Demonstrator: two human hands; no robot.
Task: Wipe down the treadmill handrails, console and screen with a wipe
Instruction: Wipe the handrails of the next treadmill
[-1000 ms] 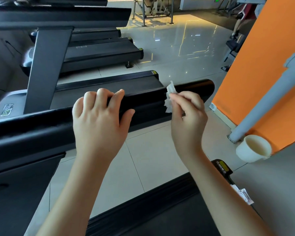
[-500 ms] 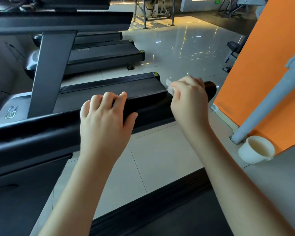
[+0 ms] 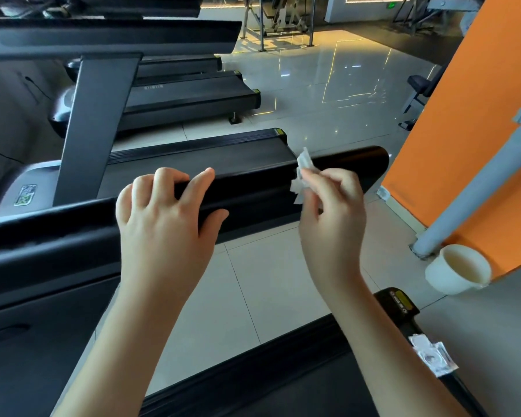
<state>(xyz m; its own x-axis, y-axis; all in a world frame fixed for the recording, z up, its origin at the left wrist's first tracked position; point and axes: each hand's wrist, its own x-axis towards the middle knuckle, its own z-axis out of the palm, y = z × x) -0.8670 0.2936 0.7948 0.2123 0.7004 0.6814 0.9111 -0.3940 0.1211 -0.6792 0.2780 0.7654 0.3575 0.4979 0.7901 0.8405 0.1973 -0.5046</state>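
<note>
Orange panel [image 3: 463, 115] on the right, grey pipe [image 3: 475, 188] running diagonally down across it. White paper cup [image 3: 457, 267] just beside the pipe's base. Torn clear wrapper [image 3: 432, 355] lower right. Glossy tiled floor [image 3: 283, 281]. Neighbouring treadmill deck [image 3: 193, 158] alongside, second treadmill [image 3: 187, 97] beyond it. Black weight bench [image 3: 423, 85] and metal rack [image 3: 280, 22] far back.

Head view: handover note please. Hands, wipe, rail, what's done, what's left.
Left hand: grips the handrail, fingers curled over its top.
Right hand: pinches the wipe at the rail near its far end; contact unclear.
Opened wrapper lies on the deck edge at lower right.
Done: wipe is out and at the rail; how much is wiped cannot be told.
Left: finish the handrails, then console and screen, both out of view.
</note>
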